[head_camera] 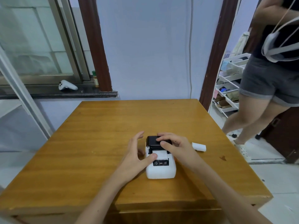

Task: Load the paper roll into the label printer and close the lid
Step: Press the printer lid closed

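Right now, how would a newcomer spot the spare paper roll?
Start at the wooden table, then find the white label printer under both hands. The spare paper roll lies to its right: a small white cylinder, on its side, untouched.

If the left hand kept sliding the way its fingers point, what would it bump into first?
Probably the black lid of the printer: the left hand points up and slightly right, fingertips just beside it. Depth is unclear, so it might pass alongside.

The label printer (pixel 161 171) is white with a black lid (pixel 152 141); white paper (pixel 160 155) shows inside. A white roll (pixel 199 146) lies on the honey-brown, wood-grained counter (pixel 113 126).
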`<state>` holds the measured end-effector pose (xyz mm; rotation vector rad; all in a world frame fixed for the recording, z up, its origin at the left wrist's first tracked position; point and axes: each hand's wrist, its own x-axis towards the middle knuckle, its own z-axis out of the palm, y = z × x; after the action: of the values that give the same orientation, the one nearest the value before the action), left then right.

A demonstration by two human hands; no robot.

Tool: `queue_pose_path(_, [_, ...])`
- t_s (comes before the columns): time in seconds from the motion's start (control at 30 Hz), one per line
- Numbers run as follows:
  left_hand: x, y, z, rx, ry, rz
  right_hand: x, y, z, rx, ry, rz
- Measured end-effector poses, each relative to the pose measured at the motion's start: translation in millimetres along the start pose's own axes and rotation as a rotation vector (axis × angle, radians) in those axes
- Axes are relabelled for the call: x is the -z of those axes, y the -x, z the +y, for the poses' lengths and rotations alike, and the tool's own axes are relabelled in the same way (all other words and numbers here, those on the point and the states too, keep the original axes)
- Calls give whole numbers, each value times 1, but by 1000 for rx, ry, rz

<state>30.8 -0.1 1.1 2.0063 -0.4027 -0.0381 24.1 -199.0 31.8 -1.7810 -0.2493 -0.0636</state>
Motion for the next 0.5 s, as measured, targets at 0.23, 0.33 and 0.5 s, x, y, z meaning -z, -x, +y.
queue_pose_path(0.23, [1,-3,-4,-25,71,-15,0,2,8,-17,-10,-15])
queue_pose_path(0.33, [1,-2,-3,22,100,-24,1,6,13,-10,2,-40])
queue_pose_path(0.5, [3,-5,1,93,188,12,2,-1,10,-104,-36,14])
